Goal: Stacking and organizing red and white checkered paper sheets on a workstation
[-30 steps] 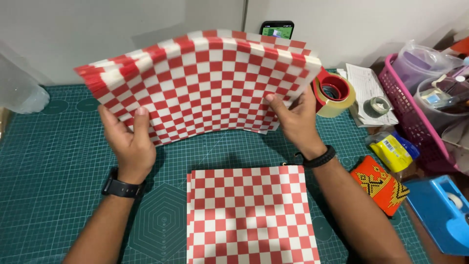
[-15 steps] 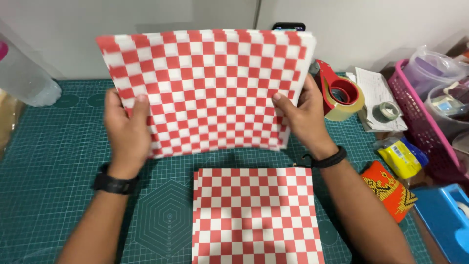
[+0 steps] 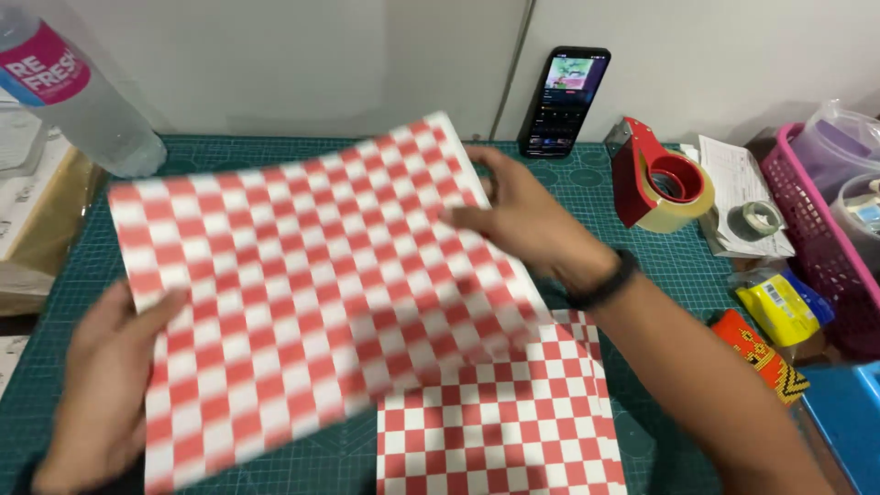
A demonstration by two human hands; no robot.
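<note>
A large red-and-white checkered paper sheet [image 3: 312,284] is held tilted above the green cutting mat [image 3: 660,266]. My left hand [image 3: 101,394] grips its lower left edge, thumb on top. My right hand [image 3: 522,220] pinches its upper right edge near the far corner. Below it a stack of the same checkered sheets [image 3: 500,422] lies flat on the mat, partly covered by the held sheet. The picture is motion-blurred.
A plastic bottle [image 3: 73,92] stands at the back left beside a cardboard box [image 3: 41,229]. A phone [image 3: 564,101] leans on the wall. A red tape dispenser [image 3: 665,183], tape roll [image 3: 761,218], pink basket [image 3: 820,238], yellow pack [image 3: 779,307], orange pack [image 3: 761,353] and blue tray [image 3: 848,412] crowd the right.
The sheet has dropped from upright to nearly flat and swung left. My left hand has moved down and left; my right hand has shifted to the sheet's top right edge.
</note>
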